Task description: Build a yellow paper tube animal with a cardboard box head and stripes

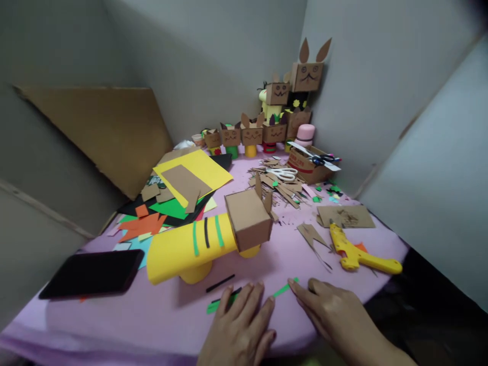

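Note:
My left hand (pixel 242 320) lies flat on the purple cloth with its fingers spread, partly over several green and black paper strips (pixel 213 307). Between both hands is a green paper strip (pixel 282 290), its far end under the index fingertip of my right hand (pixel 331 305). The right index finger is stretched out while the other fingers curl beneath. A loose black strip (pixel 220 283) lies beyond my left hand. Past it stands a yellow paper animal body (pixel 190 249) with green and black stripes on its back and a cardboard box head (pixel 249 218) with ears.
At the right lies a yellow glue gun (pixel 358 254) near a cardboard piece (pixel 351 217). White scissors (pixel 284 174) rest on cardboard scraps. A phone (pixel 91 273) and coloured paper sheets (pixel 213 175) are at the left. Several cardboard-headed animals (pixel 251 134) stand at the back.

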Demonstrator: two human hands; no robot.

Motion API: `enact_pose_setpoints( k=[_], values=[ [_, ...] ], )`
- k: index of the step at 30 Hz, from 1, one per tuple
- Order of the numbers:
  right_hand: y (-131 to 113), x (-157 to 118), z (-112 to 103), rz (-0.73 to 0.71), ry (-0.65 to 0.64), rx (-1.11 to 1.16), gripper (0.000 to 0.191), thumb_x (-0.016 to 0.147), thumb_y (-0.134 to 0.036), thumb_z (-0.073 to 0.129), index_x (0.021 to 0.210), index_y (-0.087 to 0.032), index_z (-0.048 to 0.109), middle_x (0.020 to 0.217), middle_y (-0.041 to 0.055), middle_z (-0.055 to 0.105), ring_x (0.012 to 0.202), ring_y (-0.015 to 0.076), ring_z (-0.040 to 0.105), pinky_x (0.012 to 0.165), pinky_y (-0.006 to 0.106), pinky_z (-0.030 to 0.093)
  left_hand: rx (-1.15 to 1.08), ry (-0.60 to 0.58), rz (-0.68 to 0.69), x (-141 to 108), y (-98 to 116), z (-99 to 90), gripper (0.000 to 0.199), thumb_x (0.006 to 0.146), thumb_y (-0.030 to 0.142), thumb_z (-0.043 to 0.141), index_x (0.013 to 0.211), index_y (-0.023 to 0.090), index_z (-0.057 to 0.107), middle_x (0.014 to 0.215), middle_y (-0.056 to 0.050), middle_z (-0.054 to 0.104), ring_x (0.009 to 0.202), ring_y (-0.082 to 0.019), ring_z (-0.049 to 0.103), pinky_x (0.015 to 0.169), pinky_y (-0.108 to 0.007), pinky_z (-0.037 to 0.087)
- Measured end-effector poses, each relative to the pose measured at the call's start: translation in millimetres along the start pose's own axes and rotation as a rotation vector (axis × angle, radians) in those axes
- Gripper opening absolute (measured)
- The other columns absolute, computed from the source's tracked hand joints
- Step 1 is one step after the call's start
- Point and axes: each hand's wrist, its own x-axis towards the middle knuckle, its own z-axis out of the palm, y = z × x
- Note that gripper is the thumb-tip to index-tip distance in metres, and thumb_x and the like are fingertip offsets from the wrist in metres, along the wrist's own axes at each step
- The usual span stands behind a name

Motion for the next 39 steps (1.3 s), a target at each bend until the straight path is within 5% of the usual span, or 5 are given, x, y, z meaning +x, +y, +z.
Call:
enact_pose_setpoints(
  k=[15,20,23,28,39],
  values=[
    [0.9,1.9,-14.1,0.111,-0.032,0.090,0.029,0.086,-0.016,0.057,0.113,-0.022,0.065,0.070,0.0023,0.068,0.056,0.0207,0.067,0.046,0.029,0.043,0.036,-0.017,0.069,-1.5,-4.3,8.4,0.031,0.088,0.038,0.051,0.116,0.029,0.062,0.112,-0.001,0.070,0.104,-0.019,0.057,0.106,-0.036,0.015],
    [46.4,-13.9,-39.7,0.322,0.290,0.086,0.032,0.092,-0.018,0.043,0.116,-0.014,0.064,0.084,0.0102,0.069,0.076,0.0233,0.066,0.067,0.035,0.053,0.096,0.035,0.165,-5.0,-13.2,18.0,0.032,0.088,0.037,0.050,0.116,0.029,0.062,0.111,-0.001,0.071,0.103,-0.020,0.058,0.110,-0.041,0.012],
    [81.2,-20.3,-48.8,0.460,0.173,-0.039,0.042,0.087,-0.023,0.049,0.125,-0.009,0.056,0.117,0.0192,0.063,0.106,0.0331,0.059,0.084,0.045,0.053,0.091,0.080,0.183,-5.1,-16.1,22.4,0.032,0.088,0.039,0.050,0.113,0.028,0.064,0.109,-0.003,0.071,0.102,-0.021,0.058,0.112,-0.042,0.009],
    [123.5,-37.3,-22.8,0.306,-0.016,-0.047,0.052,0.084,-0.028,0.049,0.129,-0.003,0.052,0.131,0.0239,0.056,0.120,0.0368,0.053,0.097,0.053,0.046,0.001,0.087,-0.023,-7.9,-1.4,21.4,0.028,0.090,0.042,0.047,0.108,0.031,0.064,0.109,0.001,0.069,0.108,-0.017,0.055,0.113,-0.039,0.010],
    [177.5,-68.7,40.2,0.245,0.100,0.180,0.042,0.086,-0.043,0.047,0.115,-0.014,0.059,0.118,0.0216,0.062,0.105,0.0358,0.064,0.088,0.052,0.053,0.007,0.055,-0.034,-8.1,6.1,10.2,0.029,0.091,0.046,0.047,0.106,0.027,0.062,0.106,0.002,0.066,0.107,-0.016,0.052,0.112,-0.038,0.006]
  ],
)
